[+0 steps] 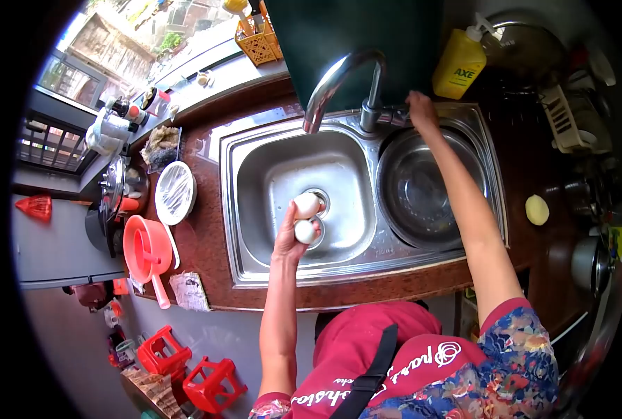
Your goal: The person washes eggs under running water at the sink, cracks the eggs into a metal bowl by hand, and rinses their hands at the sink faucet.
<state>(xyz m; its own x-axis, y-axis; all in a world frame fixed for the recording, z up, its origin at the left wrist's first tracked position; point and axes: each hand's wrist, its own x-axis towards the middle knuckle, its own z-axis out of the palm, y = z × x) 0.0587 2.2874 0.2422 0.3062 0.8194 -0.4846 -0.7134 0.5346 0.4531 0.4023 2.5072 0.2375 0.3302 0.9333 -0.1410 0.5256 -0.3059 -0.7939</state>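
Observation:
My left hand is over the left basin of the steel sink, with its fingers curled around two white eggs. Under them, the drain is partly covered. At the back of the sink, my right hand is closed on the lever of the chrome faucet. The spout points down into the left basin, and I see no clear stream of water from it. Below my right forearm, a large round metal basin fills the right side of the sink.
A yellow soap bottle stands behind the sink, near my right hand. To the left are a plastic-covered bowl, a red strainer with handle and a cloth. A pale yellow round item lies on the right counter.

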